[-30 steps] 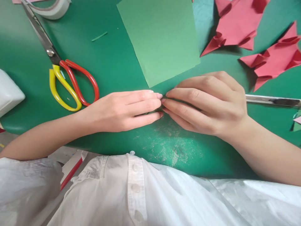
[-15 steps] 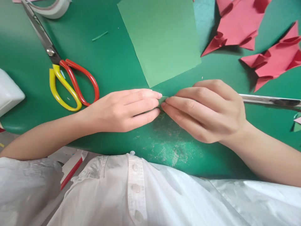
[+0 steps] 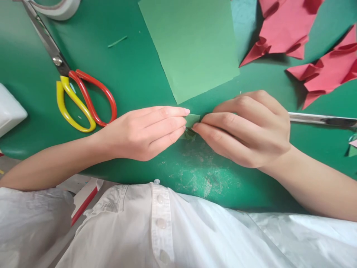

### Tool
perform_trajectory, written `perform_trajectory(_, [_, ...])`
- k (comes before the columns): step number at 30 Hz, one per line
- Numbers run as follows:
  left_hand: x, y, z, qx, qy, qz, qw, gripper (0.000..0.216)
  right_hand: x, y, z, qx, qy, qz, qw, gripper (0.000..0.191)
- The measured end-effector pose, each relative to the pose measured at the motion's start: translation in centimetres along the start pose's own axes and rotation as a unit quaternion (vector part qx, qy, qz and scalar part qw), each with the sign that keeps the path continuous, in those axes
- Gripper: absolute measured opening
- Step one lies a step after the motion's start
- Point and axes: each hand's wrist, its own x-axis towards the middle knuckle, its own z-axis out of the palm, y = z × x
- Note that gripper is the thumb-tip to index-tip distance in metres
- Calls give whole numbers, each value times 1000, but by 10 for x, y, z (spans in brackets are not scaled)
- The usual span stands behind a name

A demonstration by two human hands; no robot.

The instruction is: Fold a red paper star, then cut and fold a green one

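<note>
Between my fingertips is a small folded piece of green paper [image 3: 192, 120], mostly covered by my hands. My left hand [image 3: 152, 130] pinches it from the left, palm down with the thumb hidden. From the right, my right hand [image 3: 248, 128] is closed with its fingertips at the paper's right edge. A few creased folds show just below the fingertips. Just beyond my hands a large flat sheet of green paper [image 3: 189, 48] lies on the green table [image 3: 134, 82].
Scissors [image 3: 80, 96] with yellow and red handles lie at the left, below a white tape roll [image 3: 63, 9]. A white object [image 3: 9, 108] stands at the left edge. Two folded red paper shapes [image 3: 287, 29] lie at upper right, above a metal strip [image 3: 320, 119].
My fingertips have drawn slightly apart, so more of the small folded green paper shows between them. The view has shifted a little; the sheet and scissors stay in place.
</note>
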Motion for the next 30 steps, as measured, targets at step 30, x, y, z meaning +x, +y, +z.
perform_trajectory(30, [7,0,-4,47,-16,24,998,22,7,-22,2,22,-121,278,953,20])
